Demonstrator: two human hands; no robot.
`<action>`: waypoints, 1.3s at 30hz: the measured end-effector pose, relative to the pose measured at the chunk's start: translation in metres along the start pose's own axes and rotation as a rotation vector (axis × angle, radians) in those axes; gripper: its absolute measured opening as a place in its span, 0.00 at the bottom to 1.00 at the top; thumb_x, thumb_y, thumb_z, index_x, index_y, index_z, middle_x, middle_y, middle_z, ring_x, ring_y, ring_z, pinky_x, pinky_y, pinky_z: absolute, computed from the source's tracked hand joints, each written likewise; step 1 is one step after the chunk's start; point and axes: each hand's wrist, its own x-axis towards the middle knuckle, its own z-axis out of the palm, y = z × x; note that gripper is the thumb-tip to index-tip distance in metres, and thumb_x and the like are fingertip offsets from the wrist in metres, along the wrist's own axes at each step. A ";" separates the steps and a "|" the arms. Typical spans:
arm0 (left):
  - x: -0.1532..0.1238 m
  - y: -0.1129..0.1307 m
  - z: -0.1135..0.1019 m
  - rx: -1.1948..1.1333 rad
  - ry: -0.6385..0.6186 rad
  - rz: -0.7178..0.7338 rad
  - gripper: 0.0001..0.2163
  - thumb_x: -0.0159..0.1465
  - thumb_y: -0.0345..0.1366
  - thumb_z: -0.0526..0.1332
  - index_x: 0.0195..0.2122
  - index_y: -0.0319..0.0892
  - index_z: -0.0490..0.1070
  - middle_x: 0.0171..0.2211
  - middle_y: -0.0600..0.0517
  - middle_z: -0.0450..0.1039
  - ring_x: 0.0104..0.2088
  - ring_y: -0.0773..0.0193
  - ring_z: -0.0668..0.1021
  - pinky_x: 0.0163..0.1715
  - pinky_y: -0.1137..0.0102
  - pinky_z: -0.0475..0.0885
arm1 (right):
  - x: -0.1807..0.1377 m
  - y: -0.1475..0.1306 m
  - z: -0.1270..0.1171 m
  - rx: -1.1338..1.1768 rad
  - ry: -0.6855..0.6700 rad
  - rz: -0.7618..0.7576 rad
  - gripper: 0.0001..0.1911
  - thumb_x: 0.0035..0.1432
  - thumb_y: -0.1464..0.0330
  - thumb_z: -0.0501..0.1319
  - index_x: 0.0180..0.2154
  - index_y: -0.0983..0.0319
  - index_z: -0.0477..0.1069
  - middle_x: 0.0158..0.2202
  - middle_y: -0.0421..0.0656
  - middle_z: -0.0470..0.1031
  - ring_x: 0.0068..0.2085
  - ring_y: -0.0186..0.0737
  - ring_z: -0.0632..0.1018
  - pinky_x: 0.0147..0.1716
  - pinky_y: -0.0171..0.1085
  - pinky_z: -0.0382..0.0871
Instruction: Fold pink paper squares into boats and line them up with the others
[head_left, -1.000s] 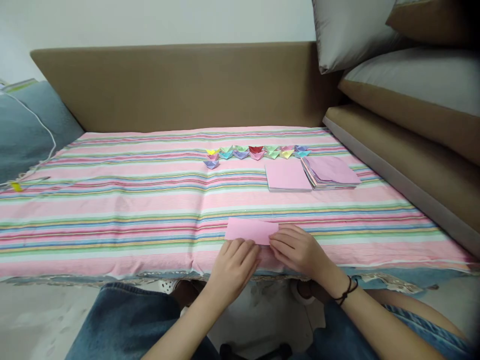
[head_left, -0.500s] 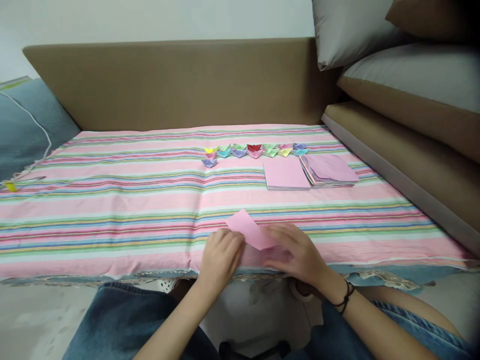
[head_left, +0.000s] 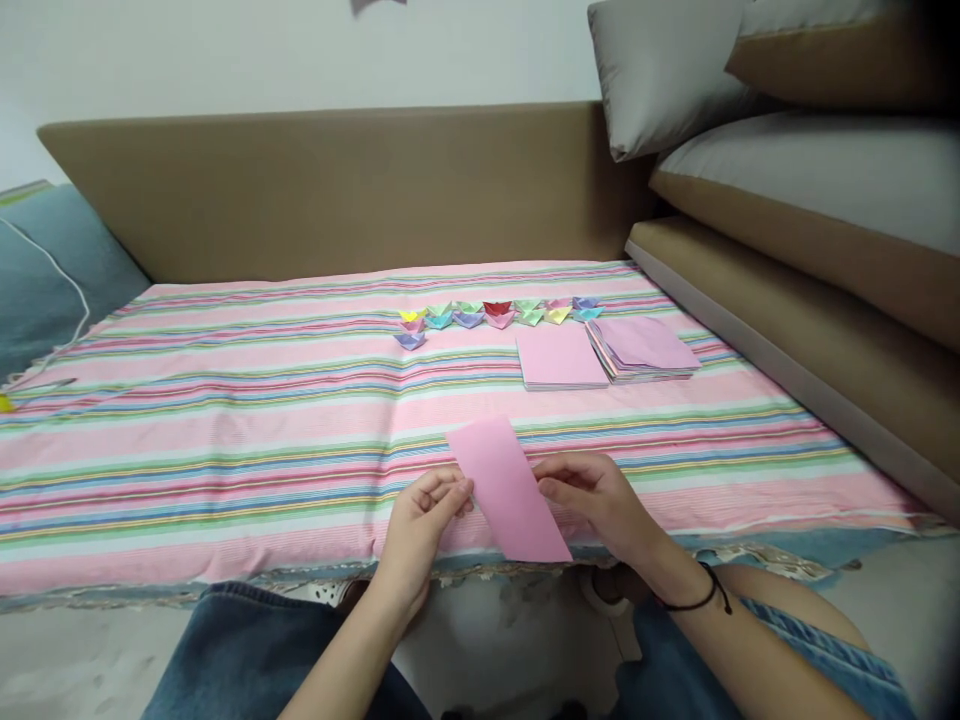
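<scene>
- Pink paper, a long folded rectangular strip, is held between two bare hands at the near edge of the striped surface, its long side running away from the person and tilted a little to the left.
- The left hand pinches the strip's left edge; its fingers are closed narrowly on the paper.
- The right hand grips the right edge, fingers curled onto the paper, with a thin black wrist band behind it.
- Under the hands lies a pink cloth with coloured stripes, spread over a low padded bed.
- Farther back and to the right sits a flat stack of pink square paper sheets, and just beside it, on the right, a second looser stack of pink and lilac sheets.
- Beyond both stacks runs a row of small folded paper boats in many colours, with one lilac boat set slightly nearer at the left end.
- A brown padded backrest stands behind the cloth; grey and brown cushions are piled at the right.
- Blue denim covers the person's knees at the bottom.
</scene>
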 end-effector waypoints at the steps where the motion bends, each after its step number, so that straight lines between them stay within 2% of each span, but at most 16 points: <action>1: 0.001 -0.002 -0.001 -0.030 -0.013 -0.031 0.08 0.54 0.38 0.66 0.29 0.38 0.74 0.23 0.54 0.70 0.25 0.71 0.69 0.30 0.76 0.65 | 0.001 0.000 0.001 0.040 -0.014 0.024 0.08 0.49 0.63 0.67 0.31 0.60 0.78 0.32 0.42 0.79 0.31 0.36 0.77 0.31 0.34 0.72; 6: 0.004 -0.009 -0.004 -0.198 -0.068 -0.189 0.09 0.52 0.38 0.68 0.27 0.38 0.74 0.22 0.55 0.69 0.24 0.74 0.69 0.29 0.78 0.66 | 0.004 0.005 0.005 0.157 -0.011 0.094 0.08 0.48 0.63 0.68 0.30 0.60 0.78 0.29 0.41 0.78 0.29 0.34 0.75 0.28 0.32 0.69; 11: 0.006 -0.011 -0.003 -0.268 -0.074 -0.261 0.10 0.50 0.37 0.70 0.26 0.36 0.73 0.21 0.55 0.69 0.24 0.75 0.71 0.29 0.79 0.67 | 0.004 0.006 0.005 0.184 -0.026 0.095 0.10 0.47 0.61 0.68 0.30 0.60 0.78 0.28 0.40 0.77 0.29 0.34 0.75 0.28 0.32 0.68; 20: 0.005 -0.013 -0.006 -0.321 -0.083 -0.317 0.11 0.49 0.37 0.71 0.27 0.34 0.74 0.22 0.54 0.71 0.25 0.74 0.72 0.33 0.78 0.70 | 0.005 0.009 0.004 0.183 -0.017 0.111 0.11 0.48 0.61 0.68 0.32 0.61 0.78 0.29 0.42 0.77 0.29 0.34 0.74 0.28 0.32 0.66; 31: 0.006 -0.014 -0.005 -0.373 -0.071 -0.357 0.12 0.47 0.36 0.72 0.27 0.34 0.73 0.23 0.54 0.71 0.25 0.74 0.72 0.31 0.78 0.69 | 0.005 0.010 0.002 0.160 -0.004 0.081 0.07 0.49 0.63 0.67 0.31 0.60 0.78 0.30 0.40 0.78 0.31 0.34 0.75 0.31 0.32 0.68; 34: 0.006 -0.011 -0.004 -0.310 -0.051 -0.299 0.12 0.49 0.38 0.71 0.28 0.35 0.73 0.23 0.54 0.70 0.25 0.75 0.71 0.30 0.79 0.68 | 0.005 0.008 0.001 0.143 -0.020 0.061 0.09 0.52 0.62 0.66 0.33 0.60 0.77 0.32 0.42 0.78 0.34 0.36 0.76 0.34 0.34 0.69; 39: 0.003 -0.002 -0.003 -0.022 0.051 0.009 0.09 0.54 0.39 0.66 0.28 0.37 0.72 0.20 0.57 0.66 0.22 0.76 0.65 0.23 0.80 0.60 | 0.005 0.006 0.004 0.112 -0.097 -0.024 0.16 0.49 0.63 0.67 0.42 0.59 0.74 0.37 0.43 0.78 0.40 0.39 0.77 0.40 0.38 0.70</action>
